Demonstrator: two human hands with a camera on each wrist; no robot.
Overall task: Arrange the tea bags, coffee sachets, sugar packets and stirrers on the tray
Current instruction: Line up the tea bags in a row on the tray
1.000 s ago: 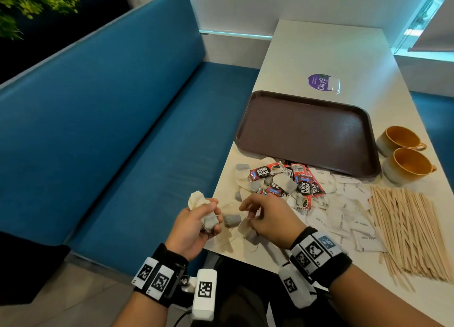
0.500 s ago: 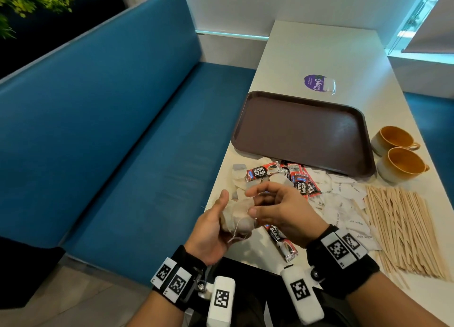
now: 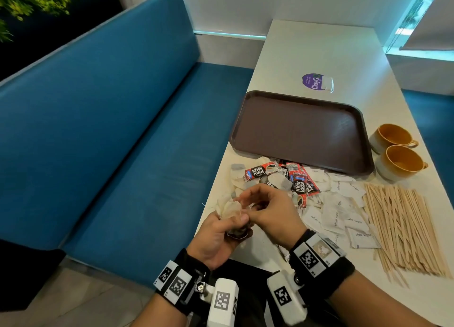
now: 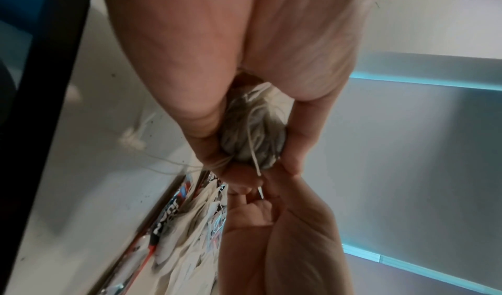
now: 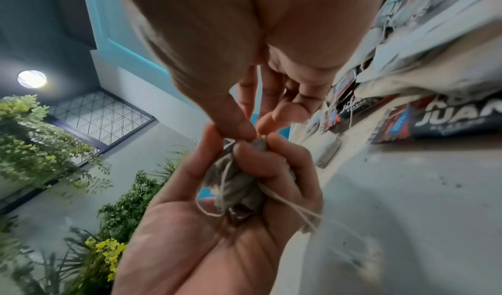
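My left hand (image 3: 233, 222) grips a bunch of tea bags (image 3: 228, 210) with loose strings, just off the table's near left edge. The same bunch of tea bags (image 4: 252, 134) sits between its curled fingers and thumb. My right hand (image 3: 248, 205) meets it from the right, and its thumb and forefinger pinch the top of the tea bags (image 5: 259, 144). More tea bags (image 3: 237, 173) and red-black coffee sachets (image 3: 298, 183) lie in a heap in front of the brown tray (image 3: 299, 130), which holds nothing. White sugar packets (image 3: 336, 211) and wooden stirrers (image 3: 403, 228) lie to the right.
Two yellow-lined cups (image 3: 399, 163) stand right of the tray. A purple sticker (image 3: 314, 81) marks the table behind it. A blue bench (image 3: 110, 142) runs along the left of the table.
My right hand has left the tea bags at the table edge and come up to the bunch in my left hand. Both hands now work together at that bunch.
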